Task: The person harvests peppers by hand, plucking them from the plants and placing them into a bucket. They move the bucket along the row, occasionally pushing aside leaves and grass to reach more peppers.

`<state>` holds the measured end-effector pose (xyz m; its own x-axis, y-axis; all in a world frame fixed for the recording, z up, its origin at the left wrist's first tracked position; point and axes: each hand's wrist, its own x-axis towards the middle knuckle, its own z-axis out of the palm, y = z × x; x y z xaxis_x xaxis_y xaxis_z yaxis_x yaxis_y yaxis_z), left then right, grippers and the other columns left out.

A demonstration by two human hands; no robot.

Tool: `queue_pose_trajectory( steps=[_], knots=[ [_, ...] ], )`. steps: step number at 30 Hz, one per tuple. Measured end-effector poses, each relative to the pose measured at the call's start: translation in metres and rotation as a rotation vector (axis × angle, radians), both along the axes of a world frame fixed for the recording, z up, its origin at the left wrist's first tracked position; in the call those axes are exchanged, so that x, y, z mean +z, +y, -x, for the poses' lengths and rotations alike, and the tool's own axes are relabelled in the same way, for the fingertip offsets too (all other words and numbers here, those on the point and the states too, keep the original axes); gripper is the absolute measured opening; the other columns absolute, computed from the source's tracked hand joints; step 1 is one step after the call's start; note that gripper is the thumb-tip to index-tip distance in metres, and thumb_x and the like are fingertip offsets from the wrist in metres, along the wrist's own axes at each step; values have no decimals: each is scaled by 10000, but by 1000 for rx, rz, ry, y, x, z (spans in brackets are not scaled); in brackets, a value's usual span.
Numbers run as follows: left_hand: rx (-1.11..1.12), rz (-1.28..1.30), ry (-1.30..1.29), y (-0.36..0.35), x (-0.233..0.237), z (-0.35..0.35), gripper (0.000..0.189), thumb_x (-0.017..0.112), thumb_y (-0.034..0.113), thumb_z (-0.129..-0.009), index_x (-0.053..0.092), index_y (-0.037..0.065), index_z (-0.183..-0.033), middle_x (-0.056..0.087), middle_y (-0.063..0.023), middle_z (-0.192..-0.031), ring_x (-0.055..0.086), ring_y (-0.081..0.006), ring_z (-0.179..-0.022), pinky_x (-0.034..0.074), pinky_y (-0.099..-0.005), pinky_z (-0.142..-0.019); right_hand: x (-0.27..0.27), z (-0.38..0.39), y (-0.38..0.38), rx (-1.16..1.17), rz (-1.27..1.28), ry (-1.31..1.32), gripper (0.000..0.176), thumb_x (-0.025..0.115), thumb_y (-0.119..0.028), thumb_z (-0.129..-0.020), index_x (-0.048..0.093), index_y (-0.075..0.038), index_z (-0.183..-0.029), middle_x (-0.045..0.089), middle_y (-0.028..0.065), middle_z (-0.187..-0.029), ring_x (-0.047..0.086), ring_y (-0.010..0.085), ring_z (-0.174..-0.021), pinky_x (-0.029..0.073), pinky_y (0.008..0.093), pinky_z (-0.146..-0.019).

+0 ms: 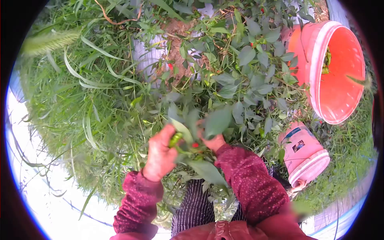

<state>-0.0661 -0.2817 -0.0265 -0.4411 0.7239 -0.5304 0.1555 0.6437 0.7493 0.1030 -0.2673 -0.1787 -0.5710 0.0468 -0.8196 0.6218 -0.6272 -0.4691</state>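
My left hand (161, 154) is closed, with green chili peppers (175, 140) between thumb and fingers, among the leaves of a pepper plant (228, 86). To its right, my right hand (214, 143) reaches into the same foliage. A broad leaf (218, 120) blurs and covers most of its fingers, so their grip is hidden. Between the two hands shows a small red pepper (195, 145). Another leaf (208, 172) hangs below them, in front of my striped trousers.
A large red bucket (316, 74) leans at the upper right, with some green peppers (327, 60) inside. Below it lies a smaller pink bucket (298, 146). Tall grass (76, 104) fills the left side. Plastic sheeting (149, 56) and bare soil (178, 34) show between plants.
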Motion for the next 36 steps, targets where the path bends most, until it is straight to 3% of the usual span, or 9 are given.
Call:
queue_pose_trajectory(
  steps=[6,8,11,16,19,26,29,33,36],
  knots=[
    [-149,58,106,19,6,-39,413,618,-56,-684,534,70,-1068,611,-146,-969,640,-302,-803,522,-332,-670,38,-19,47,-258,107,361,448,672,-87,-789,533,-58,-1214,593,55,-1133,566,165,-953,473,293,-843],
    [-159,47,130,30,9,-43,424,630,-32,-679,528,76,-1076,605,-153,-978,633,-329,-801,522,-349,-659,36,-22,44,-18,-132,344,527,696,-39,-762,493,-25,-1248,579,61,-1153,551,121,-990,462,286,-873],
    [-321,109,303,47,16,-52,403,669,-27,-638,532,50,-1009,614,-159,-945,621,-347,-793,517,-393,-659,43,-9,43,-610,459,358,554,691,17,-756,468,-16,-1262,569,47,-1172,544,115,-1020,457,284,-884],
    [-415,22,481,45,15,-54,401,681,34,-668,562,68,-1049,616,-134,-975,642,-311,-780,520,-362,-637,46,3,49,-775,769,536,431,648,47,-756,565,-42,-1169,632,32,-1060,573,129,-982,460,280,-864],
    [-277,-44,188,68,30,-63,226,691,14,-747,598,19,-952,641,-127,-891,631,-228,-773,500,-306,-704,26,-5,45,-338,48,284,349,614,-21,-785,592,-76,-1129,650,53,-1005,601,148,-929,471,294,-829],
    [191,4,-566,154,22,-81,160,598,48,-866,608,17,-1022,637,-67,-1019,579,-83,-743,487,-206,-656,31,-26,72,-159,-245,297,153,563,-187,-851,578,-82,-961,628,58,-831,614,208,-780,479,378,-691],
    [14,-195,-528,206,24,-102,176,590,45,-863,589,9,-1035,638,-52,-996,572,-75,-721,487,-204,-627,78,-50,138,-1012,330,201,266,556,-190,-870,527,-68,-1105,624,37,-832,615,190,-735,497,330,-624],
    [-109,-233,-444,282,18,-144,378,592,100,-857,487,10,-1209,608,-68,-991,596,-124,-838,510,-252,-715,137,-121,221,-838,-14,68,326,566,-149,-854,502,-39,-1154,613,47,-864,608,162,-699,506,299,-611],
    [-135,-575,-100,298,9,-160,436,602,92,-821,480,-6,-1227,595,-156,-1093,589,-253,-1002,481,-322,-862,145,-140,266,-1479,14,269,324,550,-245,-904,512,-63,-1169,591,58,-1030,569,193,-965,455,366,-896]
  ],
)
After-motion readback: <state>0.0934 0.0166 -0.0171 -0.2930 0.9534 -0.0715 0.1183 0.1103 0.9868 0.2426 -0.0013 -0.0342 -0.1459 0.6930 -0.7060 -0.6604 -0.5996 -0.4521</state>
